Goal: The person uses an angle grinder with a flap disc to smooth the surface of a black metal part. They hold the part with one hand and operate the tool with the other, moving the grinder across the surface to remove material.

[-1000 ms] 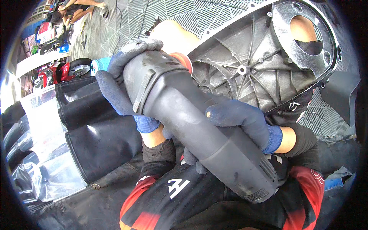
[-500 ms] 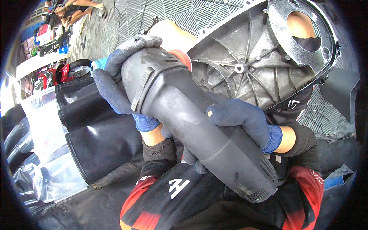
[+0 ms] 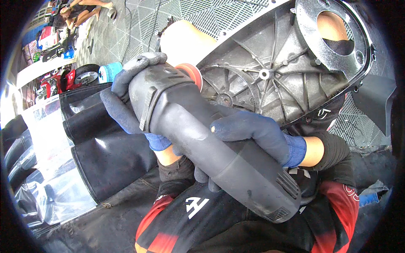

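Observation:
A black polisher (image 3: 198, 130) lies slantwise across my lap, its head at the upper left and its vented end at the lower right. My left hand (image 3: 130, 84), in a dark blue glove, wraps around the head. The gloved right hand (image 3: 253, 131) grips the body, thumb on top and fingertips showing beneath. An orange-red round pad (image 3: 190, 74) peeks out behind the head, mostly hidden. Just beyond, a ribbed cast-metal cover (image 3: 270, 90) with a shiny ringed opening rests over my legs, close to the pad. Whether the pad touches it cannot be seen.
A black pouch with clear plastic panels (image 3: 55, 168) lies at the left. Behind it are a blue round container (image 3: 110, 72) and a red object with a black wheel (image 3: 86, 76). Grey grid flooring (image 3: 181, 10) spreads beyond. Another person's bare legs (image 3: 86, 14) show at far left.
The polisher and both hands have shifted slightly left, with its head a little lower. More of the blue container and the metal cover's near left part now shows.

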Available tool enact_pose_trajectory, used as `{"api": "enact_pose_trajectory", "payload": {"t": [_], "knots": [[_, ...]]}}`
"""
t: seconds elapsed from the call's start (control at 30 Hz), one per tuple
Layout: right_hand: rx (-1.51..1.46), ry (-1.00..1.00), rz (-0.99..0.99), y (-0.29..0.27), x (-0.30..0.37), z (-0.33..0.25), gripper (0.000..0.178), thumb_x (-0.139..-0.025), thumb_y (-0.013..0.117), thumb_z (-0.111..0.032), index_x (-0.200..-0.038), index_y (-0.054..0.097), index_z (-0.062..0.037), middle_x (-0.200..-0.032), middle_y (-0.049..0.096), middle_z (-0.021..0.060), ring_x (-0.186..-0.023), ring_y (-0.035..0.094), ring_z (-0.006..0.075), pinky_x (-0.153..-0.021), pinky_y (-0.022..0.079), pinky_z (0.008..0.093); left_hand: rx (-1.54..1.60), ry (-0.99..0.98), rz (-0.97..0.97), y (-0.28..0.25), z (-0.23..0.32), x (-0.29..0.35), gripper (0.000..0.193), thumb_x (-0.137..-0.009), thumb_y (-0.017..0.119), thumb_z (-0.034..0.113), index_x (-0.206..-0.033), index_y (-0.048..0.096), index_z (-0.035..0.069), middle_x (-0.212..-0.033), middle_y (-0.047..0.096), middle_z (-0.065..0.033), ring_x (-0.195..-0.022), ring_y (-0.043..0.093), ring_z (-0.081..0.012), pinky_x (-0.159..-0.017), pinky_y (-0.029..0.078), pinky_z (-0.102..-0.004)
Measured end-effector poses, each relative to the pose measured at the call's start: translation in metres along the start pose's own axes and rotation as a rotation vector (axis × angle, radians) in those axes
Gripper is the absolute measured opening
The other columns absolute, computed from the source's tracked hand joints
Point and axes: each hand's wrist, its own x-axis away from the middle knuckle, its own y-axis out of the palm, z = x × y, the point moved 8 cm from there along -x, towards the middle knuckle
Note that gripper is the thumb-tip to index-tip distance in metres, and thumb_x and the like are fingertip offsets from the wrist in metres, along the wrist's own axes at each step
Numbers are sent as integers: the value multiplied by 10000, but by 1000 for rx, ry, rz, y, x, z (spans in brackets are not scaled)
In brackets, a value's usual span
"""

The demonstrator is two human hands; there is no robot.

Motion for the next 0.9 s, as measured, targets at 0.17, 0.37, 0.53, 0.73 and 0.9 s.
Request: {"api": "enact_pose_trajectory", "payload": {"t": [0.17, 0.37, 0.53, 0.73, 0.9], "knots": [[44, 18, 9, 3, 2, -1, 619, -923, 569, -282, -1363, 370, 106, -1033, 632, 343, -848, 712, 388, -753, 621, 447, -28, 9, -43, 2, 1, -1, 795, -1027, 128, 502, -1049, 644, -103, -986, 669, -286, -943, 662, -411, -890, 516, -517], [-43, 24, -11, 4, 11, 1, 635, -919, 574, -288, -1378, 355, 93, -1027, 633, 349, -837, 712, 399, -748, 620, 446, -20, 3, -125, 13, -3, -9, 821, -1021, 125, 520, -1045, 642, -116, -979, 677, -310, -921, 672, -407, -904, 517, -517], [-54, 54, -31, 4, 9, 1, 643, -923, 575, -294, -1403, 324, 53, -1032, 631, 352, -872, 708, 399, -745, 620, 455, -139, -2, -116, 6, -1, -11, 827, -1017, 131, 530, -1035, 646, -116, -970, 681, -313, -912, 677, -404, -905, 522, -505], [3, -39, 28, 1, 2, -1, 611, -926, 580, -300, -1360, 385, 83, -1031, 637, 333, -848, 707, 386, -723, 618, 443, 0, -45, 5, 1, 0, -3, 817, -1016, 131, 515, -1029, 651, -114, -954, 687, -308, -924, 675, -402, -889, 521, -484], [-94, 81, 1, -6, 11, 7, 596, -931, 571, -316, -1336, 417, 92, -1014, 646, 313, -813, 706, 388, -723, 607, 447, -41, 31, -143, 17, -1, -13, 826, -1018, 117, 513, -1027, 654, -114, -959, 687, -309, -910, 677, -399, -887, 523, -477]]}}
